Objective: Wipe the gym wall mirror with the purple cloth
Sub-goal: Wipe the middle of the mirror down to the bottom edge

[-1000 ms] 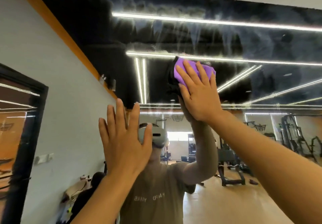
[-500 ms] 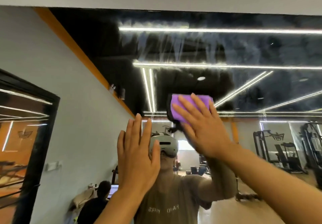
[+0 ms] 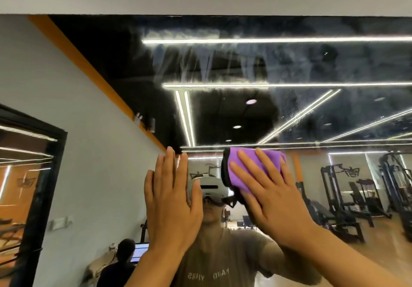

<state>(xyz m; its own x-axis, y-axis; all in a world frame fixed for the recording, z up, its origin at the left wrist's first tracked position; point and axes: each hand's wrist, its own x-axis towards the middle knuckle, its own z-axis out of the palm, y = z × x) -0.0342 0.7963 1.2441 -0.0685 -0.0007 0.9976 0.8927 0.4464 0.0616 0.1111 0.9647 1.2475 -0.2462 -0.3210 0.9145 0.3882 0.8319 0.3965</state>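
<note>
Left hand raised flat against the glass, fingers straight and close together, thumb out to the right, holding nothing. Right hand spread with straight fingers over the folded purple microfibre cloth, pressing it against the large frameless gym wall mirror; cloth just right of the left hand, at the height of the reflected white headset, its dark edge showing on the left side. Hazy streaks and smears across the upper part of the mirror, over the reflected linear ceiling lights; darker, clearer patch directly above the cloth. Reflected in the lower part: wearer in an olive T-shirt, black weight machines at far right on a wooden floor, seated person before a lit screen at lower left. Black-framed panel at far left on the grey wall.
</note>
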